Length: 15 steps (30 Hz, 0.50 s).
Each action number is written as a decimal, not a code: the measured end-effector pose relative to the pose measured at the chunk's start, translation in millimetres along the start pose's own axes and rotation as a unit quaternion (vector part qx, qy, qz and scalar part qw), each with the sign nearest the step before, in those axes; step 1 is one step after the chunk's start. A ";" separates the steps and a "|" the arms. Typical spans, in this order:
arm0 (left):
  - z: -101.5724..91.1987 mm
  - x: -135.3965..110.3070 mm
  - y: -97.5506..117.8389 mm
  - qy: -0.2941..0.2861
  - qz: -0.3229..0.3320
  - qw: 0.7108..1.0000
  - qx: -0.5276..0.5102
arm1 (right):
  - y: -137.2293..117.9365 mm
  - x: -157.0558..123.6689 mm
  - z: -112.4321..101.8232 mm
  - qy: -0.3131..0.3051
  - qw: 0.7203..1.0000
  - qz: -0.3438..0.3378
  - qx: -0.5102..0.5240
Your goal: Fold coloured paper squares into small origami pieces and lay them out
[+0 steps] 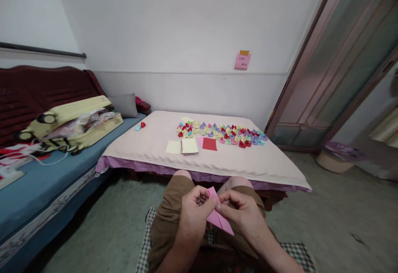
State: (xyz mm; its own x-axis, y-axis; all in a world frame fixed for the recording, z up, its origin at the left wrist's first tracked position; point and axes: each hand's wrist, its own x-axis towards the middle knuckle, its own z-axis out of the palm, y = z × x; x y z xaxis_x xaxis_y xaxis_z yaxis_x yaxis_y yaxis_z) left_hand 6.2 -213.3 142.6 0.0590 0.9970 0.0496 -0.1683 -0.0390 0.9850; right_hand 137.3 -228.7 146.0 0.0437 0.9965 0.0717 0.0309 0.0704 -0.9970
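Over my lap, a folded piece of pink paper point(220, 221) is pinched between both hands, its long pointed end slanting down to the right. My left hand point(194, 208) grips its left side, thumb lying across the front. At the upper right edge, the thumb and fingertips of my right hand point(241, 210) close on the paper. Beyond my knees on the table lie a stack of square paper point(189, 145), a pale yellow sheet point(173, 147) and a red sheet point(209, 144). Behind them spread many small folded paper pieces point(230, 131) in several colours.
The table point(149, 140) has a pale cover with a purple cloth under it. To the left, an open yellow suitcase point(83, 134) lies on a blue-cushioned sofa point(77, 165). A bin point(336, 159) stands right, near the door point(311, 98). A pink note point(242, 61) hangs on the wall.
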 end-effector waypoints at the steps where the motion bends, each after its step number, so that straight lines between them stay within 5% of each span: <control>1: -0.1 0.3 -0.7 -0.001 -0.001 1.000 0.003 | 1.4 -0.2 0.7 0.002 1.000 0.002 0.002; 15: -9.3 0.9 -2.3 -0.027 -0.003 0.999 0.017 | 8.3 -4.3 -1.8 -0.027 0.999 0.017 0.003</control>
State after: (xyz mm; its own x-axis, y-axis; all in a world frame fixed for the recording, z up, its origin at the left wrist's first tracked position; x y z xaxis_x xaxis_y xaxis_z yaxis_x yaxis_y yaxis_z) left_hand -2.6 -211.7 138.8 0.1132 0.9923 0.0510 -0.1335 -0.0357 0.9904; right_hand 139.1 -232.5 137.5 -0.0095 0.9993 0.0353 0.0240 0.0355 -0.9991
